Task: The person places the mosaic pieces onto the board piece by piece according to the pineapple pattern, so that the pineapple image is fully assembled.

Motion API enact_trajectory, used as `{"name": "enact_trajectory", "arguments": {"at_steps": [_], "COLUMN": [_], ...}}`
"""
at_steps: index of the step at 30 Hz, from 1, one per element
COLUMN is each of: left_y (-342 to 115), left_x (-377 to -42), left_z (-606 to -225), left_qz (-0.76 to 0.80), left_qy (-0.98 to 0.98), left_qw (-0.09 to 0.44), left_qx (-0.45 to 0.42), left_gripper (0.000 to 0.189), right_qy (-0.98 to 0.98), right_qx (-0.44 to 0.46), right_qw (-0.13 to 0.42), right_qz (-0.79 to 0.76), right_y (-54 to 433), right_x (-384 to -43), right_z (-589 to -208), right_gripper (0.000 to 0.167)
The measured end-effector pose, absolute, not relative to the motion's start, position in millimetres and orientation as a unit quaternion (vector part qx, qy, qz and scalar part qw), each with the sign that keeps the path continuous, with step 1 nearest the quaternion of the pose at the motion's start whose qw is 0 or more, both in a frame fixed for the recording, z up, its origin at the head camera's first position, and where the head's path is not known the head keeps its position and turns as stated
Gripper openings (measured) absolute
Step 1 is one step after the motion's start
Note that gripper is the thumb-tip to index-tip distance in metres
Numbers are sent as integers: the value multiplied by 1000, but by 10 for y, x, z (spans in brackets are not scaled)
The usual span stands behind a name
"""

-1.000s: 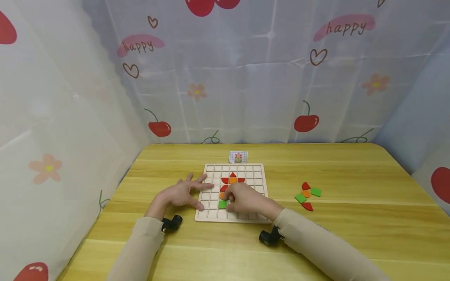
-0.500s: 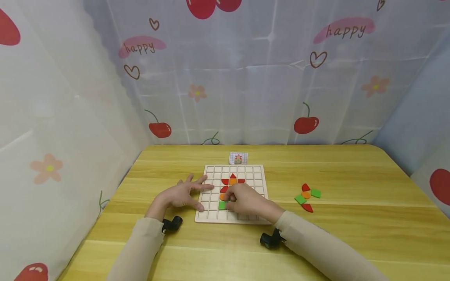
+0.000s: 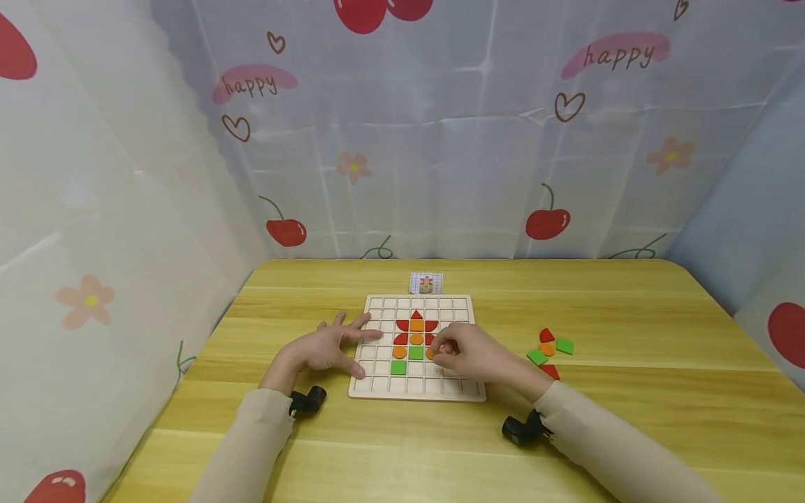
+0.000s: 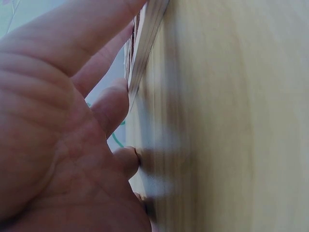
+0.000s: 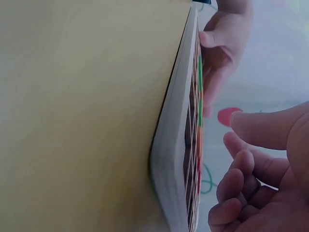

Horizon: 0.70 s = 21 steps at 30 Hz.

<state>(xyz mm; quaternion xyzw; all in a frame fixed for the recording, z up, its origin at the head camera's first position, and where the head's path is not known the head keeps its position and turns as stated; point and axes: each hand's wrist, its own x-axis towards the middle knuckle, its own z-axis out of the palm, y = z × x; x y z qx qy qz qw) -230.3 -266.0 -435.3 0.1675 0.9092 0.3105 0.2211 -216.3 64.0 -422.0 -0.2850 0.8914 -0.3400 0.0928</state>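
A wooden grid board (image 3: 381, 383) lies on the table, bearing several flat pieces. Among them are a red triangle (image 3: 416, 315), an orange square (image 3: 416, 325), an orange circle (image 3: 399, 353), a green square (image 3: 398, 367) and another green square (image 3: 416, 353). My left hand (image 3: 323, 347) spreads over the board's left edge, index finger and thumb on it. Above the board's right half is my right hand (image 3: 468, 351), fingers loosely bent, partly covering an orange circle (image 3: 430, 353). The right wrist view shows a gap between that hand's thumb (image 5: 258, 129) and index finger, with nothing held there.
To the right of the board lie loose pieces: red ones (image 3: 547, 335), green squares (image 3: 564, 346) and an orange circle (image 3: 547, 348). A small pattern card (image 3: 426, 283) lies behind the board. A printed curtain (image 3: 402, 195) hangs along the table's back edge.
My right hand has moved right from the board's middle. It uncovers an orange circle and a green square in the centre, plus red and orange pieces beside them. My left hand stays put.
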Motion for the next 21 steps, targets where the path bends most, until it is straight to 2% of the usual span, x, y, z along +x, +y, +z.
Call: {"name": "enact_trajectory", "arguments": {"at_steps": [11, 21], "left_y": [-2655, -2657], "left_x": [-2297, -2290], "left_z": [-4346, -4345], "left_qz": [322, 317], "left_qy": [904, 907], "left_qw": [220, 218], "left_qx": [174, 173], "left_gripper": [74, 75], "right_qy": [889, 898], "right_qx": [-276, -270], "right_qw": [95, 61], "right_qz": [-353, -343], "right_y": [1092, 1569], "right_x": [-2194, -2247], "right_z": [-4201, -4249], "right_gripper": [6, 13]}}
